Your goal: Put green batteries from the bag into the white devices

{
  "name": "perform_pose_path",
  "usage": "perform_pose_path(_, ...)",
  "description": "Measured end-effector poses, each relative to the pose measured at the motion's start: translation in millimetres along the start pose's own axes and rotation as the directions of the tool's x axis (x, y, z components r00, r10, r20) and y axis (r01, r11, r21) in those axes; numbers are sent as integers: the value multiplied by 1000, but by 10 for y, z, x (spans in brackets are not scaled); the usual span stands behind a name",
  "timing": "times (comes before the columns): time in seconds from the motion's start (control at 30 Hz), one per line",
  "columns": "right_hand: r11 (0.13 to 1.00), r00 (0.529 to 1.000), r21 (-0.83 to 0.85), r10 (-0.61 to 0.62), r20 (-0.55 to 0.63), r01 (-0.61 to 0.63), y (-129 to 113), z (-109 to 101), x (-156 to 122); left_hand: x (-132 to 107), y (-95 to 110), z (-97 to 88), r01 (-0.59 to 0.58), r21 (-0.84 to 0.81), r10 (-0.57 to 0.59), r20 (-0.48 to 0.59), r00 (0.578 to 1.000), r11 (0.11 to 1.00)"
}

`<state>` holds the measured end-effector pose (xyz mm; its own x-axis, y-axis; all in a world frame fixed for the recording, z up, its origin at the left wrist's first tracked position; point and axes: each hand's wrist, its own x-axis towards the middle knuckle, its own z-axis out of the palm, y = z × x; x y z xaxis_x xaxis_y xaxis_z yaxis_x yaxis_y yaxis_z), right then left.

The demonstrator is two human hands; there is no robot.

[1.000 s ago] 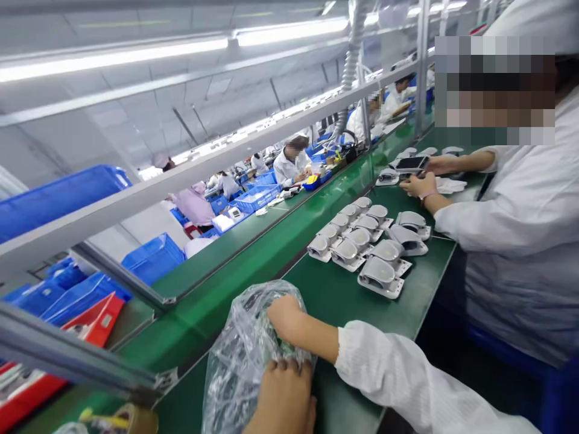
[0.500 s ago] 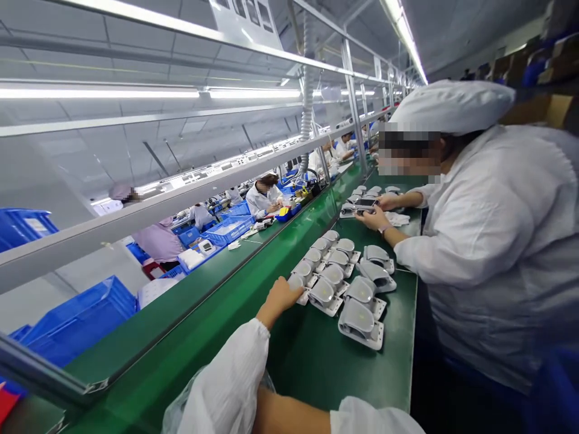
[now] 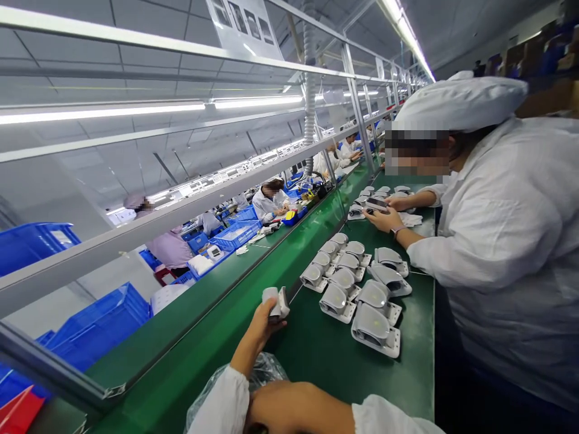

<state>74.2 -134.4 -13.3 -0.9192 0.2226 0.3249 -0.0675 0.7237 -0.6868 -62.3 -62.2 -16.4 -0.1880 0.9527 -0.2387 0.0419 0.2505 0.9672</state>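
My left hand (image 3: 262, 325) is closed around one wrist blood pressure monitor (image 3: 281, 304), a white unit with a curled grey cuff, raised above the green bench. To its right, several more such monitors with grey cuffs (image 3: 371, 325) stand in rows on the green surface (image 3: 316, 355). My right hand (image 3: 275, 402) is low at the bottom edge, bent under the left arm; its fingers are hidden. Clear plastic film (image 3: 266, 369) lies beside it, and I cannot tell whether the hand holds it.
A co-worker in white (image 3: 488, 241) leans over the bench at right, both hands on a similar monitor (image 3: 376, 205). Blue bins (image 3: 99, 325) stand beyond the bench at left. A metal rail (image 3: 181, 208) crosses above. Other people sit farther back.
My left hand has lifted one monitor from the near left corner of the rows and brought it left and toward me. The view has shifted slightly.
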Motion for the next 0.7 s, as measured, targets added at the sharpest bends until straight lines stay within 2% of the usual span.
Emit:
perform_pose_path(0.07, 995, 975, -98, 46, 219, -25, -34, 160, 99, -163, -135, -281, -88, -209, 71, -84, 994, 974)
perform_pose_path(0.13, 966, 924, -247, 164, 344, -80, -51, 264, 146, -332, -309, -500, -186, -291, 131, -197, 972, 939)
perform_pose_path(0.23, 898, 908, -406, 302, 289, -169, -53, 346, 138, -552, -619, -676, -292, -336, 179, -328, 928, 896)
perform_pose_path(0.33, 882, 912, -427, 326, 251, -198, -20, 360, 98, -676, -868, -712, -349, -396, 177, -411, 895, 849)
perform_pose_path(0.43, 946, 948, -277, 234, 215, -171, 58, 317, 87, -699, -965, -702, -373, -450, 152, -454, 878, 811)
perform_pose_path(0.53, 984, 984, 24, 173, 50, -175, 165, 271, 118, -673, -977, -704, -387, -427, 157, -482, 862, 817)
perform_pose_path(0.57, 966, 978, 164, 207, -24, -200, 206, 263, 131, -662, -983, -708, -387, -406, 163, -486, 859, 828)
perform_pose_path(0.63, 860, 936, 445, 332, -118, -249, 292, 258, 146, -645, -1006, -717, -385, -346, 181, -496, 849, 856)
perform_pose_path(0.7, 722, 890, 638, 439, -122, -268, 374, 258, 144, -635, -1035, -719, -385, -253, 222, -497, 839, 888)
